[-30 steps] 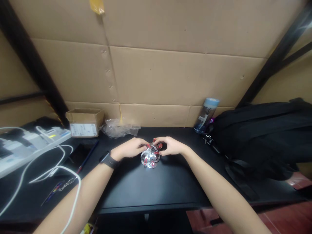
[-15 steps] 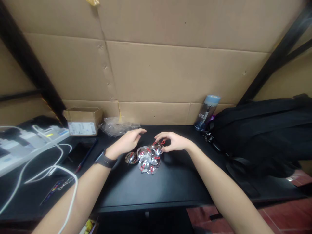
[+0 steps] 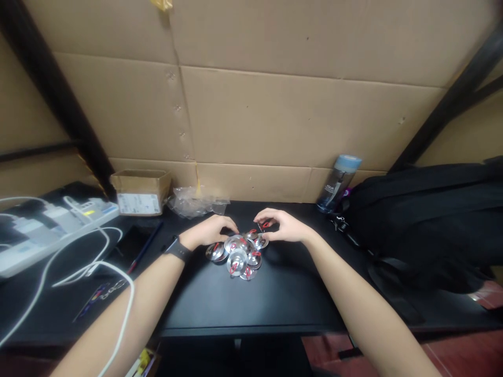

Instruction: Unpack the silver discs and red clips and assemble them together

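Observation:
A heap of shiny metal finger cymbals (image 3: 237,262) with red cord loops lies in the middle of the black table (image 3: 251,309). My right hand (image 3: 283,226) is at the heap's far right edge, thumb and fingers pinching one finger cymbal (image 3: 260,227) that stands nearly edge-on, its red loop showing inside the grip. My left hand (image 3: 212,230), with a dark watch (image 3: 178,249) on the wrist, curves beside the heap's left rear side. Its thumb and fingers are apart with nothing between them; whether the fingertips touch the nearest cymbals I cannot tell.
At the left are a power strip (image 3: 58,235) with white cables, a phone (image 3: 131,243) and a keychain (image 3: 92,301). A small cardboard box (image 3: 140,191) and clear plastic wrap (image 3: 196,204) sit behind. A water bottle (image 3: 336,186) and black backpack (image 3: 424,225) stand right.
My left hand has lowered toward the heap, its fingers now curving down. My right hand has lifted the pinched cymbal slightly off the heap's edge. The whole view has shifted a little.

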`<state>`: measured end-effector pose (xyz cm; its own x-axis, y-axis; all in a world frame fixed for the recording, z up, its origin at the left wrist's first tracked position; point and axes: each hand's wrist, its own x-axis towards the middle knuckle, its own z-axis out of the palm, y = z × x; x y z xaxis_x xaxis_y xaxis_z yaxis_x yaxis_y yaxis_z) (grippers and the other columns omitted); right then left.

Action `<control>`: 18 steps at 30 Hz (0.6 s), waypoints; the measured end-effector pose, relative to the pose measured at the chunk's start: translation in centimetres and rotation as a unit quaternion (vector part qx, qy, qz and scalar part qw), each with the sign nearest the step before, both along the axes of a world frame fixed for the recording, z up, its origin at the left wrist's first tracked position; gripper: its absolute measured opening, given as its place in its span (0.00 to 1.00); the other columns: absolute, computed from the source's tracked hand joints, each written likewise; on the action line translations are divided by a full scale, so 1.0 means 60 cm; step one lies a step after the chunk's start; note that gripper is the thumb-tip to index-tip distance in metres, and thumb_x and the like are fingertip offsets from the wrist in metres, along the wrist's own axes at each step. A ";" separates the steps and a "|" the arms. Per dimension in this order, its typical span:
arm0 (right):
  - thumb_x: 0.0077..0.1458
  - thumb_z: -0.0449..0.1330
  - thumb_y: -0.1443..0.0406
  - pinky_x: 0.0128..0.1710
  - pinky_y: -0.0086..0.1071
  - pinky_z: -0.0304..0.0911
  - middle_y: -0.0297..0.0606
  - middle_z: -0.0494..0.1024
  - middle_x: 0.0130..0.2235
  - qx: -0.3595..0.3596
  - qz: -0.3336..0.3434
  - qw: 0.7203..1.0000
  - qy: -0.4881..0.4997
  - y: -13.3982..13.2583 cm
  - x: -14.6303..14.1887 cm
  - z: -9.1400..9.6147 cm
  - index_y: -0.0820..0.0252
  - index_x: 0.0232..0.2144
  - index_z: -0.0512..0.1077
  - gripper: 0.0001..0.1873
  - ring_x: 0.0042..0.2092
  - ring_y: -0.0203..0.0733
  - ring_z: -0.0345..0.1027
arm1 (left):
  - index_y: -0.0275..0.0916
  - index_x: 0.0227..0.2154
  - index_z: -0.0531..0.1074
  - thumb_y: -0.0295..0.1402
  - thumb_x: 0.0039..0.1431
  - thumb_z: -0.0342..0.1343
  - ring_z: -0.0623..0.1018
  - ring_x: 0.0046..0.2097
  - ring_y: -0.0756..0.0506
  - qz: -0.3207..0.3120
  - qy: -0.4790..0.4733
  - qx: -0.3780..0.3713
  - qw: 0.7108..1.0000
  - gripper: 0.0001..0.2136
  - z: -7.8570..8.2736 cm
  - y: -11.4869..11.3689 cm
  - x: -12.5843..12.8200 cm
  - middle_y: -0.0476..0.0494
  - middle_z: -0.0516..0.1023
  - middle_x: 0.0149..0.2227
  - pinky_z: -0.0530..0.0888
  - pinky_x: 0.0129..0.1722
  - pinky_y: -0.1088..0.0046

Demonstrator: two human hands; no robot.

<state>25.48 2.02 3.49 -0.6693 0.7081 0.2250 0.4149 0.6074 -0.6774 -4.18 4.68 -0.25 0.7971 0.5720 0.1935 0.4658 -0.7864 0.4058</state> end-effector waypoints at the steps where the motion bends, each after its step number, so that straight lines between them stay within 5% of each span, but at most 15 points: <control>1: 0.48 0.72 0.63 0.49 0.39 0.69 0.42 0.76 0.52 -0.002 0.000 1.000 0.000 0.001 0.000 -0.001 0.56 0.48 0.77 0.23 0.50 0.47 0.73 | 0.43 0.46 0.81 0.33 0.60 0.62 0.80 0.48 0.44 0.007 -0.003 0.002 1.000 0.12 -0.001 0.001 0.000 0.43 0.82 0.47 0.72 0.50 0.71; 8: 0.48 0.72 0.62 0.48 0.39 0.70 0.42 0.76 0.52 -0.004 -0.003 1.000 0.000 0.003 0.002 -0.005 0.57 0.48 0.77 0.23 0.50 0.46 0.73 | 0.40 0.35 0.81 0.32 0.60 0.61 0.78 0.42 0.46 0.056 -0.017 0.026 0.998 0.05 -0.012 0.011 -0.006 0.44 0.81 0.39 0.71 0.46 0.72; 15: 0.48 0.73 0.60 0.48 0.39 0.70 0.42 0.77 0.50 -0.012 -0.010 1.000 -0.016 0.005 0.003 -0.011 0.57 0.49 0.77 0.25 0.49 0.47 0.74 | 0.45 0.49 0.80 0.38 0.56 0.65 0.79 0.46 0.43 -0.003 -0.033 -0.035 0.999 0.17 0.003 -0.001 -0.009 0.41 0.80 0.47 0.73 0.49 0.69; 18: 0.48 0.73 0.60 0.48 0.39 0.70 0.42 0.78 0.50 -0.018 -0.011 1.000 -0.014 0.007 0.004 -0.012 0.57 0.49 0.77 0.25 0.49 0.46 0.74 | 0.47 0.48 0.81 0.36 0.59 0.63 0.79 0.48 0.44 -0.015 -0.036 -0.026 0.999 0.14 0.002 -0.002 -0.004 0.42 0.80 0.48 0.72 0.51 0.69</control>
